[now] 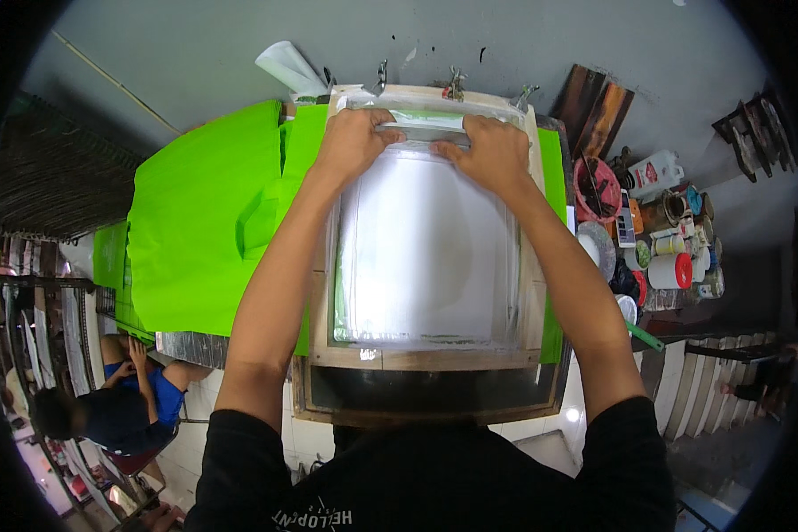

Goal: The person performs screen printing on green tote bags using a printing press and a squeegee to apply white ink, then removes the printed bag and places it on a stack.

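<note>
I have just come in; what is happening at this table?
A person grips a flat, straight grey bar, with the left hand and right hand side by side. The bar lies crosswise near the far end of a light wooden rectangular frame with a smooth white surface inside. Bright green flat sheets lie left of it and show along both its sides.

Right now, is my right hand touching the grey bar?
Touching. The head view shows your right hand closed on the right end of the grey bar, no gap between them.
</note>
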`<state>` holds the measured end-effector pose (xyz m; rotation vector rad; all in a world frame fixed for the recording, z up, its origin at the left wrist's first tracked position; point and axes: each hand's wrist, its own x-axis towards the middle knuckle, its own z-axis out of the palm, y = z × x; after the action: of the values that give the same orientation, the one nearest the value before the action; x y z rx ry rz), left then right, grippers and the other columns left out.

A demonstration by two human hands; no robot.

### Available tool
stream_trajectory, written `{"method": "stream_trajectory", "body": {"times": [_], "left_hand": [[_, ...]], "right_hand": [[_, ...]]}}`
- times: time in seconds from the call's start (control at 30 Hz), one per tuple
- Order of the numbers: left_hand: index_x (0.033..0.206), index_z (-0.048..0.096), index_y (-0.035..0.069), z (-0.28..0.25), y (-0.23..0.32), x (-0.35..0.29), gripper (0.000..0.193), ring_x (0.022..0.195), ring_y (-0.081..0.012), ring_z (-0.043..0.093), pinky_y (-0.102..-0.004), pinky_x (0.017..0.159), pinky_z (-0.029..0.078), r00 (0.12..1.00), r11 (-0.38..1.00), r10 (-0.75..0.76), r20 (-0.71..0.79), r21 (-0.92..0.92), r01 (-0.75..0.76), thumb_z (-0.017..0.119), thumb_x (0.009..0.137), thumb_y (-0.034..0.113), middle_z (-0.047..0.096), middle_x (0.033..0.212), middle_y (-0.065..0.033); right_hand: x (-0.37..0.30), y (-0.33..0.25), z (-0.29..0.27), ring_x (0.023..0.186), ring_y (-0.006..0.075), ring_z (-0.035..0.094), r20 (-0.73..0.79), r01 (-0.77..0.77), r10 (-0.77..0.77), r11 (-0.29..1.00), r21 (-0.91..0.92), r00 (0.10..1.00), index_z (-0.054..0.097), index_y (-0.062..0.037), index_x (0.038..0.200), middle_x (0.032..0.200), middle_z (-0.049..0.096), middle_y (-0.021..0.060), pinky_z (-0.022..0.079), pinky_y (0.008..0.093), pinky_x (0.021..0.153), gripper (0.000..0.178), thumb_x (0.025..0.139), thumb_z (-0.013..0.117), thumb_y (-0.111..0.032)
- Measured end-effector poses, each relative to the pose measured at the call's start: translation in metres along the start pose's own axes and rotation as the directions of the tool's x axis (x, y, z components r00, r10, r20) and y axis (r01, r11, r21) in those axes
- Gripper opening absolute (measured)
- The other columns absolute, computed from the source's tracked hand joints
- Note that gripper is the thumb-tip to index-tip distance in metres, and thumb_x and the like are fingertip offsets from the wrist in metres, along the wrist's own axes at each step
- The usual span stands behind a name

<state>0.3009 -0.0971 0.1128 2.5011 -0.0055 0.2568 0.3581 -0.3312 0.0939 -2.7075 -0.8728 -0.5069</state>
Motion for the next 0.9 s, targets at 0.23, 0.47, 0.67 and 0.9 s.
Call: {"method": "stream_trajectory", "body": {"times": [0.23,0.47,0.67,0.9], "left_hand": [[0.106,0.077,0.001,-0.003,0.015,-0.055,0.038,0.073,-0.0366,0.070,-0.0415,0.074,0.055,0.999,0.999,-0.043,0.025,0.000,0.043,0.079,0.084,0.032,0.071,0.081,-0.0238],[0.099,0.078,0.002,-0.007,0.036,-0.139,0.029,0.073,-0.0357,0.070,-0.0404,0.072,0.054,1.000,0.999,-0.013,0.027,-0.034,0.014,0.079,0.084,0.028,0.072,0.083,-0.0213],[0.095,0.078,0.002,-0.014,0.061,-0.213,0.019,0.082,-0.0346,0.070,-0.0403,0.075,0.054,0.995,0.997,-0.054,0.085,-0.041,0.057,0.079,0.084,0.017,0.073,0.091,-0.0202],[0.094,0.077,0.004,-0.014,0.074,-0.276,0.018,0.085,-0.0320,0.069,-0.0416,0.079,0.054,0.997,0.996,0.078,-0.023,-0.044,-0.079,0.080,0.078,0.010,0.074,0.090,-0.0156]], "right_hand": [[-0.042,-0.021,-0.020,0.076,0.0341,0.071,0.095,-0.015,0.015,1.000,-0.006,0.995,0.070,-0.0026,0.085,0.082,0.073,0.0180,0.056,0.0445,0.068,0.060,0.081,0.071,-0.063],[-0.115,-0.053,-0.044,0.069,0.0332,0.068,0.066,0.017,-0.022,0.998,0.066,0.998,0.064,-0.0057,0.078,0.074,0.068,0.0142,0.053,0.0459,0.063,0.054,0.079,0.074,-0.059],[-0.185,-0.081,-0.062,0.058,0.0304,0.059,0.013,0.057,-0.058,0.996,0.066,0.998,0.054,-0.0093,0.070,0.067,0.059,0.0091,0.045,0.0427,0.054,0.055,0.076,0.078,-0.059],[-0.238,-0.109,-0.078,0.060,0.0269,0.059,-0.032,0.058,-0.056,0.996,0.075,0.998,0.055,-0.0094,0.072,0.068,0.058,0.0072,0.043,0.0397,0.056,0.050,0.071,0.082,-0.051]]}}
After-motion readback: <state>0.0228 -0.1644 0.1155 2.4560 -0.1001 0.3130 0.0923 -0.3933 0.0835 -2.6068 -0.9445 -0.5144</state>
